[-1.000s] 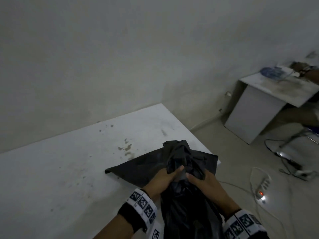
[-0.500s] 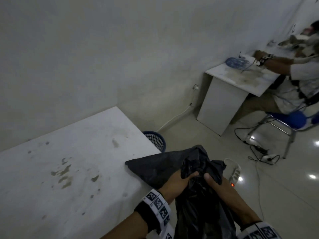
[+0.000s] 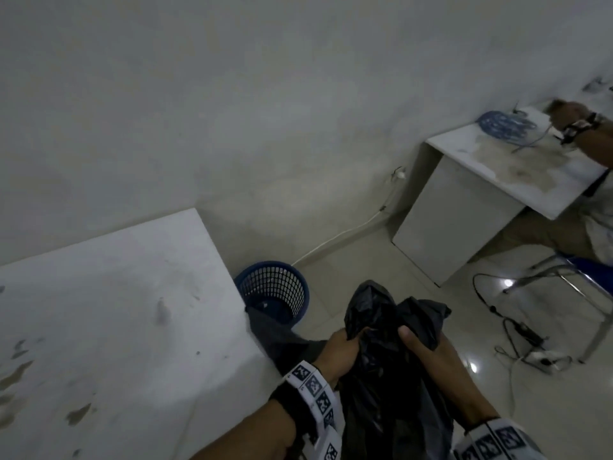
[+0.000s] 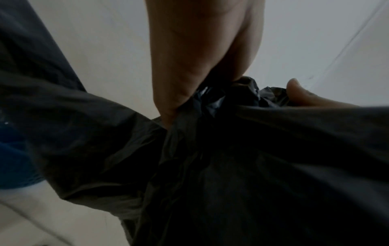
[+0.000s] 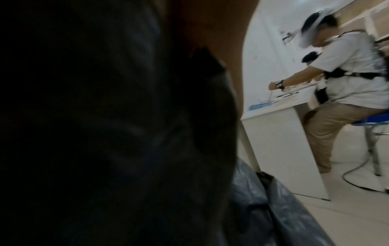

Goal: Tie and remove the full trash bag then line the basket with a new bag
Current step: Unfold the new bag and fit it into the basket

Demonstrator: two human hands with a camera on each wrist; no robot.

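Both hands on the black trash bag [image 3: 374, 386], held off the right edge of the white table [image 3: 109, 310], above the floor.

Left hand [image 3: 338, 355]: fingers curled round a gathered bunch of the plastic near the bag's top; the left wrist view shows the bunched neck [image 4: 212, 106] pinched under the fingers.

Right hand [image 3: 431, 360]: thumb pressed on the bag, fingers wrapped round the far side of the crumpled top. The right wrist view is mostly blocked by dark plastic [image 5: 105, 133] close to the lens.

Bag top stands up crumpled above both hands. A flat flap of dark plastic [image 3: 275, 336] runs from the left hand to the table corner.

Blue mesh basket [image 3: 275, 290]: on the floor just beside the table's right edge, against the wall, upright, no liner visible inside.

Background: second white table [image 3: 481, 200] to the right, another person [image 5: 347, 74] seated there on a blue chair [image 3: 590, 270]. Cables and a power strip [image 3: 544, 356] on the floor.
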